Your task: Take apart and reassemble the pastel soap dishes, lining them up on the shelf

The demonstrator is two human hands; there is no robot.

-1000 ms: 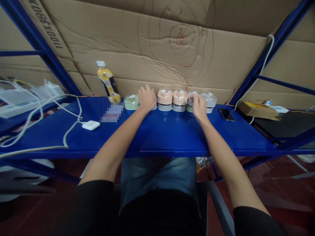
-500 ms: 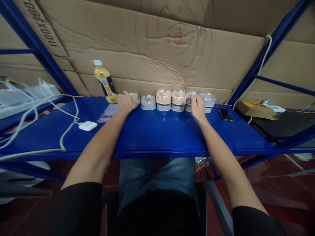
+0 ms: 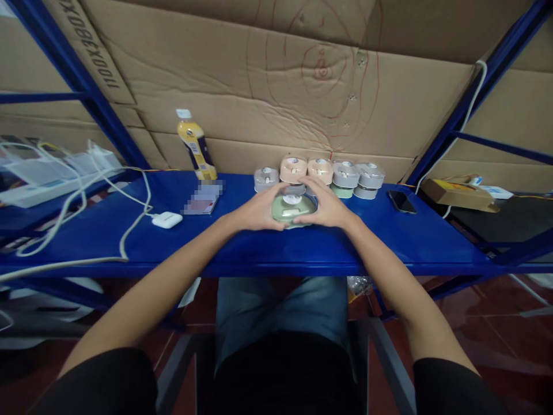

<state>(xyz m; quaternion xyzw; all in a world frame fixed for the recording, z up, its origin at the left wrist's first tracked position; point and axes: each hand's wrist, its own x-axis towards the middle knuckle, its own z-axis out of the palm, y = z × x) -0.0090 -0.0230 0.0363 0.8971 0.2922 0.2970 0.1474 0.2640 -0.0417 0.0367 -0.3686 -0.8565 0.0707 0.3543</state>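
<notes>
Between both hands is a green oval container with a clear lid and a round white label (image 3: 294,208), held in front of the row at the back. My left hand (image 3: 262,208) grips its left side, and my right hand (image 3: 329,205) is curled round its right side. Behind it stand similar containers: a grey one (image 3: 265,177) at the left, a peach one (image 3: 294,168) partly hidden by my hands, and another peach one (image 3: 320,169). Farther right, two grey ones (image 3: 345,173) (image 3: 369,174) sit on top of others in stacks.
Left on the blue shelf (image 3: 276,253) are a yellow bottle (image 3: 196,147), a phone-like flat object (image 3: 203,200), a white earphone case (image 3: 167,219) and white cables (image 3: 125,230). On the right lie a black phone (image 3: 402,202) and a cardboard box (image 3: 460,195). Cardboard (image 3: 194,69) walls the back.
The green container has come from the row's left end to the middle front. My left hand moved right with it; my right hand left the grey stack and joined it.
</notes>
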